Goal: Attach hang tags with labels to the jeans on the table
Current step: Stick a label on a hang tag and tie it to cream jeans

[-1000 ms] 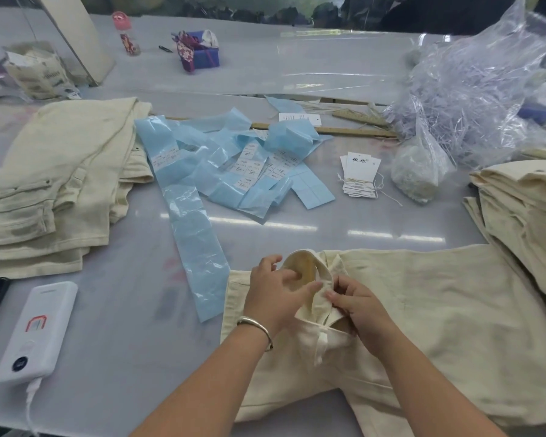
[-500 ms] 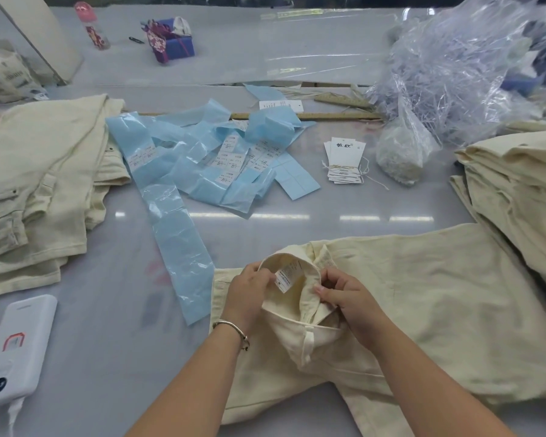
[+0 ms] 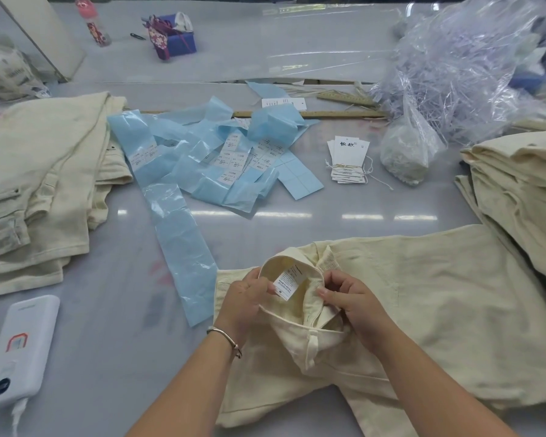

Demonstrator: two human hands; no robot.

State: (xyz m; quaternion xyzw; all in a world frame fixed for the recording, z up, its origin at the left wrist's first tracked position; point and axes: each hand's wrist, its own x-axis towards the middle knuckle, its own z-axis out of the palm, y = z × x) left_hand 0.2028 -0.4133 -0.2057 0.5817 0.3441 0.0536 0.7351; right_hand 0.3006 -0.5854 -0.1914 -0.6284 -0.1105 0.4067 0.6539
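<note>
Nearest, at six o'clock, cream jeans [image 3: 438, 310] lie spread on the grey table [image 3: 114, 342]. The left hand [image 3: 245, 302] and right hand [image 3: 349, 302] both pinch the turned-out waistband, fingers curled into the cloth, baring a white care label [image 3: 287, 283] between them. At eight o'clock a white power bank [image 3: 19, 351] rests flat. Further out, a bundle of hang tags [image 3: 347, 159] tied with string sits at one o'clock, and blue backing sheets [image 3: 208, 162] carrying white stickers sprawl at eleven. Just right of the tags, a small clear bag [image 3: 405, 159] holds something pale and stringy; behind it a big clear bag [image 3: 460, 67] is stuffed with plastic strands. Folded jeans are stacked at nine [image 3: 41, 184] and three [image 3: 517, 171].
</note>
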